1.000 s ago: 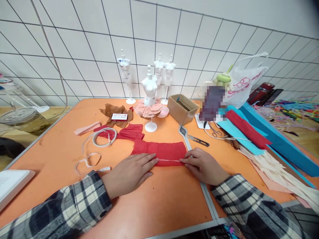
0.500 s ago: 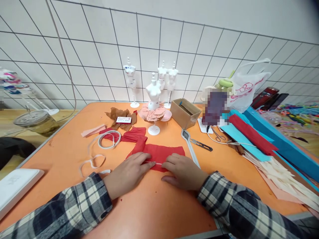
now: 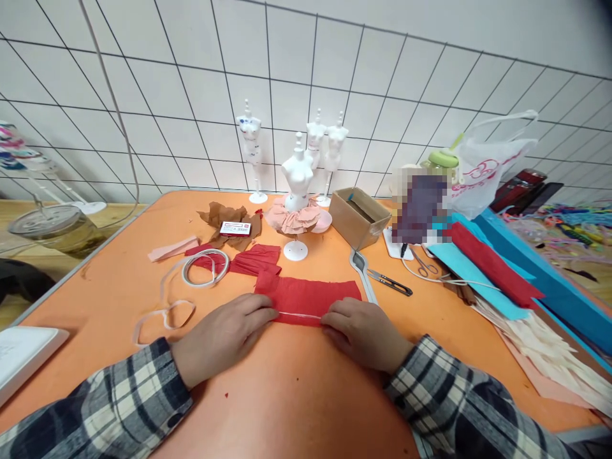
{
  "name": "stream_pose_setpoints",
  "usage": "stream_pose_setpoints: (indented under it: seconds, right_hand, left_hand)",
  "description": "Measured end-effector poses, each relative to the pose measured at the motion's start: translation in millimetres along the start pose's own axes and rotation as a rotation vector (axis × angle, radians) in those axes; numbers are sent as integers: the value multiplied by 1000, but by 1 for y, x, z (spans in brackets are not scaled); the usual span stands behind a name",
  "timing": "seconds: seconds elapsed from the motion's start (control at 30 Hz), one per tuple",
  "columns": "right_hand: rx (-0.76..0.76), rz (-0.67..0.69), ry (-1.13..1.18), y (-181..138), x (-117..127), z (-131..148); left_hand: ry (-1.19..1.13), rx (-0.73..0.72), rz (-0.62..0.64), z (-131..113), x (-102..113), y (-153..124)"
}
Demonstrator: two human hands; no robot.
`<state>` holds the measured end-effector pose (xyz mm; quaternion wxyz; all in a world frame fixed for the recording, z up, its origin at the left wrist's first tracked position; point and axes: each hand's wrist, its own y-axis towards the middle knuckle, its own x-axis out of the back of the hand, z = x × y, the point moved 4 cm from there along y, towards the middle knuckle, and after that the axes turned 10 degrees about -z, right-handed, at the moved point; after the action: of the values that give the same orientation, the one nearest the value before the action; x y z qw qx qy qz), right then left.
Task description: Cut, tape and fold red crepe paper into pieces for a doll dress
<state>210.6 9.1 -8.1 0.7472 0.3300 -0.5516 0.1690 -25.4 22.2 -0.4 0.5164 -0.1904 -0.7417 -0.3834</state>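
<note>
A flat piece of red crepe paper (image 3: 308, 294) lies on the orange table (image 3: 296, 395) in front of me. A thin white strip (image 3: 297, 315) runs along its near edge. My left hand (image 3: 222, 335) lies flat, fingers stretched onto the paper's left near corner. My right hand (image 3: 361, 331) presses down on the strip's right end with curled fingers. Behind the paper stands a small white mannequin with a pink ruffled skirt (image 3: 296, 213).
A white tape roll (image 3: 204, 266), folded red paper (image 3: 255, 258), brown paper scraps (image 3: 229, 220), a cardboard box (image 3: 358, 217), snips (image 3: 389, 280), further mannequins (image 3: 251, 146) and stacked blue, red and cream paper sheets (image 3: 507, 274) surround the work spot. A white tray (image 3: 23, 350) sits left.
My right hand slid left along the white strip, from the paper's right end toward the middle. The left hand shifted a little left. The paper flattened out again.
</note>
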Motion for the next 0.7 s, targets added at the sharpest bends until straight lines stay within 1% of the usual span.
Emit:
stream_pose_setpoints:
  seconds: [0.13, 0.27, 0.37, 0.47, 0.57, 0.7]
  right_hand:
    - [-29, -18, 35, -1, 0, -2]
    - [-134, -42, 73, 0, 1, -2]
    - [-215, -66, 75, 2, 1, -1]
    - [-275, -71, 89, 3, 0, -1]
    - [-341, -54, 134, 5, -2, -4]
    - [-465, -31, 216, 8, -5, -9]
  left_hand:
    - [-55, 91, 10, 8, 1, 2]
    - [-131, 213, -16, 21, 3, 5]
    - [-177, 287, 12, 28, 3, 5]
    - [-205, 323, 57, 30, 3, 4]
    - [-171, 327, 83, 29, 4, 3]
    - [-97, 371, 50, 30, 3, 2]
